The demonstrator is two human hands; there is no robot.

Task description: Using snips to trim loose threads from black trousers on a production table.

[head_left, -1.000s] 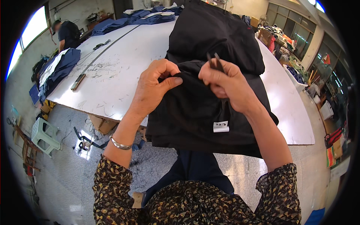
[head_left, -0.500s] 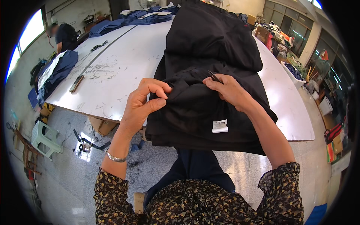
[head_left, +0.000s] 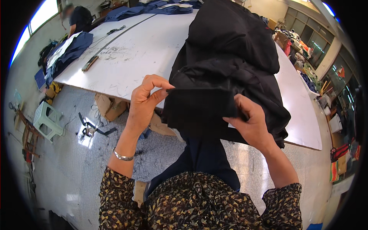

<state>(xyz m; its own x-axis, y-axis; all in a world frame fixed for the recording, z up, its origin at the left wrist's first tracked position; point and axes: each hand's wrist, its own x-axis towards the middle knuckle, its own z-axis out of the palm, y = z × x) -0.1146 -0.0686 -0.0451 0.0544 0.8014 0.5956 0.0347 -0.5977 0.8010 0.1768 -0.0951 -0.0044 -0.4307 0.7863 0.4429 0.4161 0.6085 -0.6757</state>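
Between my hands a flap of black cloth (head_left: 199, 105) is held up, its top edge stretched fairly straight. My left hand (head_left: 143, 99) pinches the flap's upper left corner between thumb and fingers. At the other end my right hand (head_left: 252, 120) is closed on the flap's right side, the fingers curled; the slim dark pointed tool seen in it earlier cannot be made out now. A sliver of a white label shows by the right thumb. Behind the flap, the rest of the black cloth (head_left: 234, 42) lies in a thick folded heap on the white table (head_left: 142, 50).
On the table's left lie a long narrow handled object (head_left: 90, 63), a dark cord (head_left: 116, 30) and blue cloth stacks (head_left: 73, 48). A person (head_left: 78, 19) stands beyond. A green plastic stool (head_left: 46, 120) and cardboard box (head_left: 109, 106) are on the floor at left; piled goods line the right.
The cloth edge has been lifted and drawn taut between both hands. My right hand has moved lower and slightly right; the pointed tool and most of the white label have gone from sight.
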